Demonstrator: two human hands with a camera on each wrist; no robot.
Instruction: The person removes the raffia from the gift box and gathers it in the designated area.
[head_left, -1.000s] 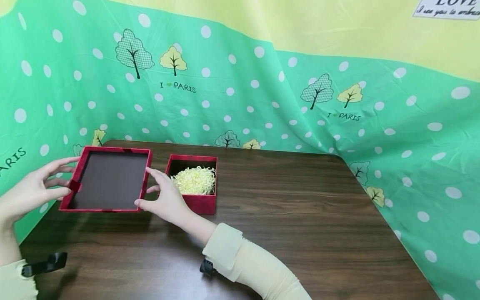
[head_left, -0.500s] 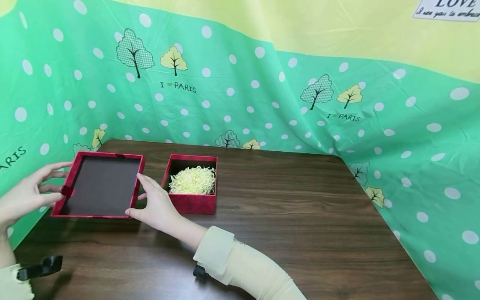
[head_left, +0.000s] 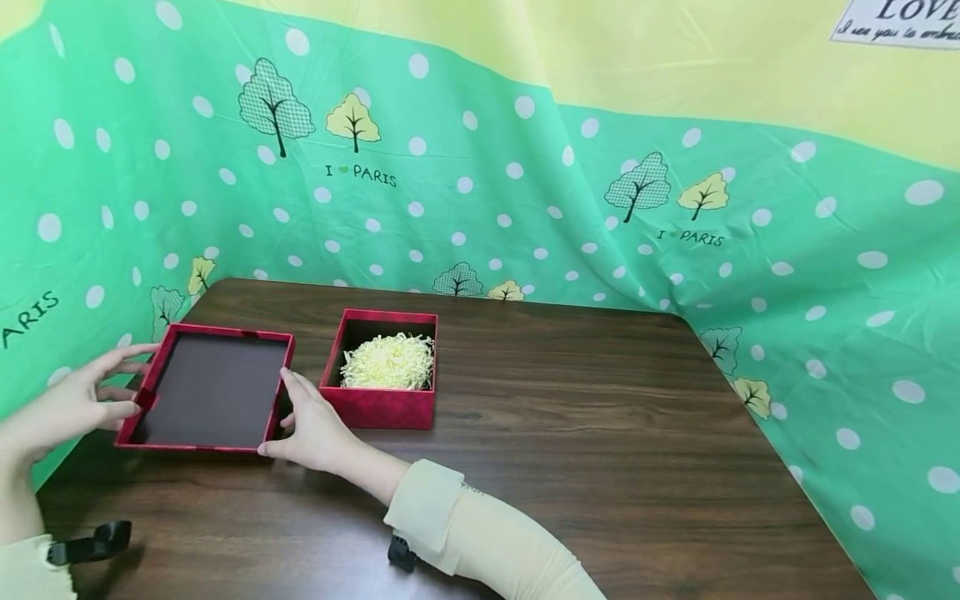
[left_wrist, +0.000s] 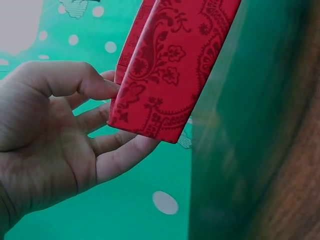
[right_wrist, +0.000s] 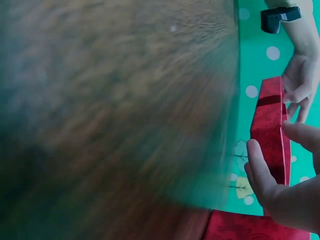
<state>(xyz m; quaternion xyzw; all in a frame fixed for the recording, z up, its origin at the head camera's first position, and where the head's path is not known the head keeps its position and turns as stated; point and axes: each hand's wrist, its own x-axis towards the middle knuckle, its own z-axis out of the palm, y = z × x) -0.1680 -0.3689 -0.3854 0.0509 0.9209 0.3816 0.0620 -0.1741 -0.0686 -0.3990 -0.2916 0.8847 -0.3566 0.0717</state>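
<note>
A red square box lid [head_left: 210, 392] with a dark lining is held hollow side up at the table's left end. My left hand [head_left: 71, 408] pinches its left wall between thumb and fingers. On the opposite wall, my right hand [head_left: 318, 429] grips with thumb in front and fingers behind. Seen from the left wrist, the lid's outer wall [left_wrist: 170, 70] bears a dark floral pattern, and the fingers reach beneath its edge. Just right of the lid stands the matching red box [head_left: 382, 408], uncovered, with pale yellow shredded paper [head_left: 390, 362] inside. The right wrist view shows both hands at the lid [right_wrist: 270, 125].
Everything is over a dark wood-grain table [head_left: 600, 450]. A green dotted cloth [head_left: 495, 192] with tree prints hangs behind it and along both sides. Black straps [head_left: 90, 543] are at the sleeves' cuffs.
Both hands have brought the lid lower and nearer to me, slightly leftward overall. More of the red box shows beside the right hand now. The box itself has stayed put.
</note>
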